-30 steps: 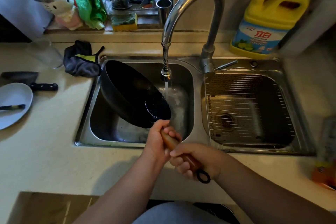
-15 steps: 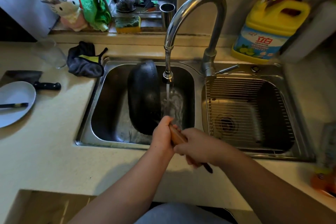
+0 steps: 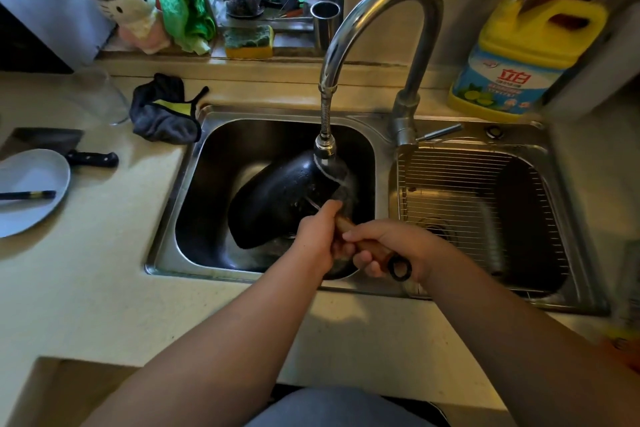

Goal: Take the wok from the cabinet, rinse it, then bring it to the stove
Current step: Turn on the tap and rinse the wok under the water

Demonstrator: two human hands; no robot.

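Note:
The black wok (image 3: 277, 198) hangs in the left sink basin (image 3: 207, 246), turned over so its wet rounded underside faces up. Water runs from the steel faucet (image 3: 377, 31) onto the wok's far right edge. My left hand (image 3: 317, 236) grips the wooden handle (image 3: 346, 225) close to the wok. My right hand (image 3: 391, 248) holds the same handle nearer its end, beside the black hanging ring (image 3: 400, 267). The wok's inside is hidden.
The right basin (image 3: 571, 253) holds a wire rack (image 3: 478, 204). A yellow detergent jug (image 3: 519, 59) stands behind it. On the left counter lie a dark cloth (image 3: 162, 114), a cleaver (image 3: 69, 149), a plate (image 3: 31, 191) with chopsticks and a clear glass (image 3: 100, 94).
The wok has rolled from inside facing me, through standing on edge, to underside up under the water. My hands turned with the handle, and the ring is visible again.

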